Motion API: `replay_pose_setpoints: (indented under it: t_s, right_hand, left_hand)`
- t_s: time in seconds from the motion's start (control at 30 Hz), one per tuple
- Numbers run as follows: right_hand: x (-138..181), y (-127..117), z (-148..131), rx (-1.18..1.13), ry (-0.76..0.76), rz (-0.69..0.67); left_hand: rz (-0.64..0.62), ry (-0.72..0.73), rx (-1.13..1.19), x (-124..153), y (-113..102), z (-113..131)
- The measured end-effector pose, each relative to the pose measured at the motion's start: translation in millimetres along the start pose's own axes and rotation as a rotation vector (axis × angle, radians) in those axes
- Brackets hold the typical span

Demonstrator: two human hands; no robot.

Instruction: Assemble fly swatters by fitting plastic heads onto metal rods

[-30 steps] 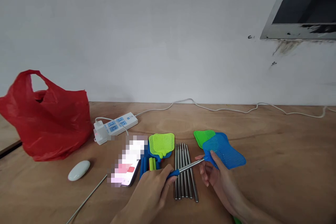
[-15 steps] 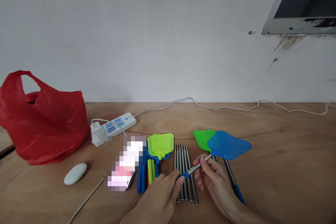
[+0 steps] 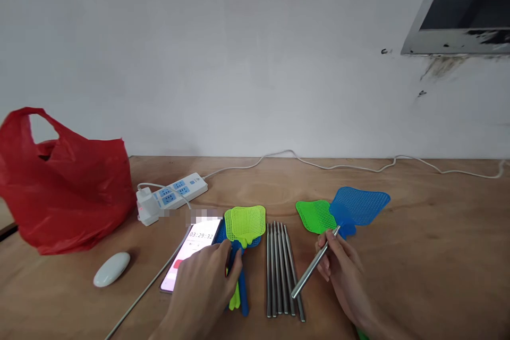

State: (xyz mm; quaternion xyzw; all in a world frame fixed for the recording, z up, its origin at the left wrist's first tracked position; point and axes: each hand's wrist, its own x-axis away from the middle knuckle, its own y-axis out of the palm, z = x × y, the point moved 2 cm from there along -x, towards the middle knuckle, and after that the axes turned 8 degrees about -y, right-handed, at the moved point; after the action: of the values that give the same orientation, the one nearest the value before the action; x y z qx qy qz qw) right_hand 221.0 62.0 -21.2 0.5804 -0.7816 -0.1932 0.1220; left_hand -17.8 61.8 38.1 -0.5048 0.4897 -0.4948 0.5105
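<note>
My right hand holds a bare metal rod, slanting with its wider end down to the left. Beyond those fingers lie a blue fly swatter head and a green fly swatter head, partly overlapping. My left hand is closed at the pile of grips, with a blue handle grip between thumb and forefinger, mostly hidden. Another blue handle grip and yellow-green grips show beside the thumb. Above them lies a yellow-green swatter head over blue ones. Several metal rods lie side by side between my hands.
A lit phone showing a timer lies left of the swatter heads. Farther left are a white oval object, a white power strip and a red plastic bag. A white cable runs along the wall.
The blue swatter has left my left hand and now lies at the right. My left hand has moved left to the handle grips. My right hand has shifted right, still with a metal rod.
</note>
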Motion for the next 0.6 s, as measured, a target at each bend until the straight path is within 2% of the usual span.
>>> replay_pose_setpoints:
  t_s: [0.27, 0.4, 0.47, 0.6]
  right_hand:
    - [0.0, 0.8, 5.8, 0.031, 0.055, -0.116]
    - [-0.6, 6.6, 3.2, -0.035, 0.153, -0.263]
    - [-0.4, 8.8, 2.9, -0.064, 0.250, -0.361]
    - [1.0, 10.2, 2.6, -0.165, 0.441, -0.557]
  left_hand:
    - [-0.027, 0.000, -0.101, -10.3, 20.7, 2.2]
    - [0.009, 0.035, -0.062, -12.7, 18.9, 1.2]
    - [0.078, 0.095, 0.023, -17.5, 14.2, 2.0]
    - [0.328, 0.235, 0.277, -32.4, 6.6, 5.6]
